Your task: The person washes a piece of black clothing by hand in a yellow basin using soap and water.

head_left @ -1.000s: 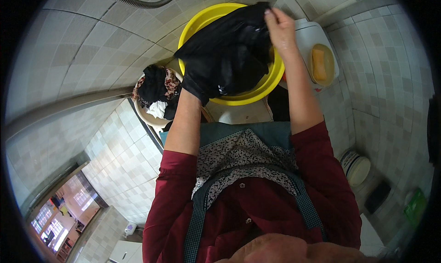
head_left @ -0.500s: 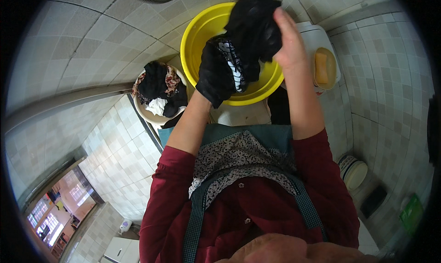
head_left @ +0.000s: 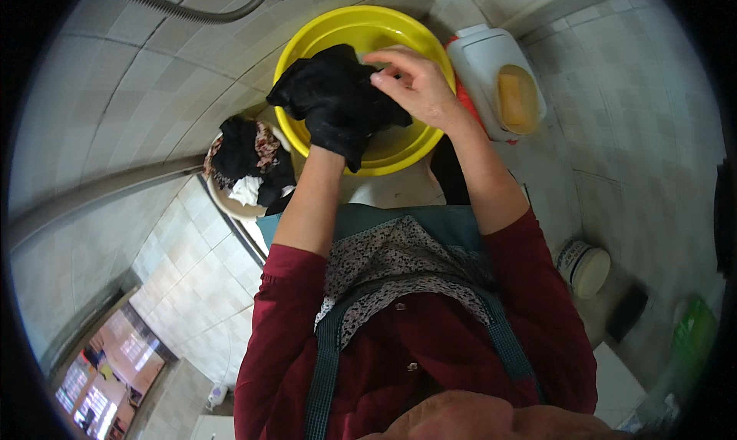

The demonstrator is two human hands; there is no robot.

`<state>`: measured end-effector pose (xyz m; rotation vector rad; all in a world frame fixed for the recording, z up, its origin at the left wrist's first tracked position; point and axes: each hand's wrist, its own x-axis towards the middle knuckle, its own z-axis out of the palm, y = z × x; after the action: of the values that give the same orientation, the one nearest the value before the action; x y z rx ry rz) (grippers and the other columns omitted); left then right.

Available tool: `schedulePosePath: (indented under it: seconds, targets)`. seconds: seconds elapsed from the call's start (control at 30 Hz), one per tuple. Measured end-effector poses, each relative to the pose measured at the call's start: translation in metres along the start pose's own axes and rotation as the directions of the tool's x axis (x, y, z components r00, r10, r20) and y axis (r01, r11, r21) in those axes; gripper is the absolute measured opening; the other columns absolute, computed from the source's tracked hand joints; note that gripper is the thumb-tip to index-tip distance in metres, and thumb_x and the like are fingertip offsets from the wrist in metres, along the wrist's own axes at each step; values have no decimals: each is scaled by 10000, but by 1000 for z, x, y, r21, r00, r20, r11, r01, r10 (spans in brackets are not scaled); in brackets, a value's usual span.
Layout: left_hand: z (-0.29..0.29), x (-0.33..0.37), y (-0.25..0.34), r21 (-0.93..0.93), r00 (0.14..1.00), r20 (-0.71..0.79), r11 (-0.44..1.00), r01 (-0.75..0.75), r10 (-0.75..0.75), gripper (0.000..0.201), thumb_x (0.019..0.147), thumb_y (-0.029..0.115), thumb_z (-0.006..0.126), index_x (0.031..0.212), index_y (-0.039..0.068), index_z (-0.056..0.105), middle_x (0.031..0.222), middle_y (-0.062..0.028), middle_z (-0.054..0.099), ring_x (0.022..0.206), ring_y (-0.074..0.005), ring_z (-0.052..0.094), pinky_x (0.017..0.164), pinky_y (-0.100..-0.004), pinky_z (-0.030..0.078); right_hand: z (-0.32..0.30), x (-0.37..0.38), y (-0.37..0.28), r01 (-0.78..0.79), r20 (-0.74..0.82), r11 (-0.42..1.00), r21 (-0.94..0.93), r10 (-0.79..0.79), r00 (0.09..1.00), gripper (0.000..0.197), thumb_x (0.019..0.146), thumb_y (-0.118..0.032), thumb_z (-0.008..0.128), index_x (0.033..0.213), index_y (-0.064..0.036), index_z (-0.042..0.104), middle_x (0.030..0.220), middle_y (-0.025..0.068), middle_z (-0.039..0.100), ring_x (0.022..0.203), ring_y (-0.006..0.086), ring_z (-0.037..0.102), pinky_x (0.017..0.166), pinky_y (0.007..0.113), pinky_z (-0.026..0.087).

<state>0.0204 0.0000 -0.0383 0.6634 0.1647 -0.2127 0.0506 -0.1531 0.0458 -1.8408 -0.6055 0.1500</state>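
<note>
A black garment (head_left: 338, 94) is bunched over the yellow tub (head_left: 418, 152). My left forearm (head_left: 307, 206) runs up into the cloth, which covers my left hand entirely, so its fingers cannot be seen. Just right of the garment, above the tub, is my right hand (head_left: 418, 90). Its fingers are bent but apart, with the thumb and fingertips close to the cloth and nothing visible between them.
A pale basin (head_left: 228, 202) of dark, patterned and white clothes stands left of the tub. On the right, a yellow bar (head_left: 516, 100) lies in a dish atop a white container (head_left: 480, 48). A metal hose (head_left: 223, 16) hangs at the upper left. A white bucket (head_left: 589, 271) stands lower right.
The garment has come down and left over the tub, and its white print has turned out of sight. My right hand has left the cloth's edge and moved left and lower.
</note>
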Motion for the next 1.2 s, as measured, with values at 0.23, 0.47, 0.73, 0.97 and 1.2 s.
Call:
schedulePosePath:
  seconds: [0.23, 0.47, 0.73, 0.97, 1.2]
  targets:
    - [-24, 5, -11, 356, 957, 42, 890, -284, 288, 346, 1003, 339, 359, 1228, 109, 486, 1183, -132, 529, 1070, -291, 508, 1000, -386, 401, -156, -70, 82, -527, -508, 435, -730, 172, 844, 431, 875, -271, 600, 1230, -29, 562, 1019, 203, 656, 900, 320, 647, 806, 404, 507]
    - [-16, 9, -1, 162, 985, -23, 973, -167, 173, 377, 991, 378, 374, 1209, 100, 505, 1130, -109, 557, 1051, -280, 521, 970, -367, 417, -148, -97, 133, -308, -247, 265, -914, 239, 939, 484, 862, -184, 539, 1321, -62, 441, 1202, 225, 555, 1091, 389, 542, 943, 454, 433]
    - [33, -10, 21, -145, 995, -70, 986, -78, 69, 326, 987, 346, 401, 1192, 125, 525, 1136, -89, 570, 1061, -269, 525, 958, -345, 404, -156, -88, 136, -638, -550, 246, -730, 345, 761, 518, 823, -101, 597, 1314, -111, 433, 1188, 207, 574, 1098, 391, 547, 915, 452, 448]
    - [-42, 35, -23, 479, 894, 21, 780, -403, 449, 361, 974, 387, 416, 1217, 146, 530, 1181, -97, 564, 1086, -269, 524, 964, -352, 398, 0, -17, -26, 84, -111, 770, -632, -197, 974, 422, 824, -158, 625, 1231, -97, 533, 1077, 146, 542, 1030, 327, 526, 918, 410, 426]
    - [2, 9, 18, -470, 998, -48, 881, -56, 38, 380, 972, 412, 421, 1203, 134, 539, 1160, -98, 572, 1068, -265, 533, 956, -352, 412, 85, 49, -26, -50, 63, 775, -630, 116, 991, 519, 884, -517, 502, 1288, -192, 524, 1339, 157, 483, 1263, 344, 423, 1073, 464, 282]
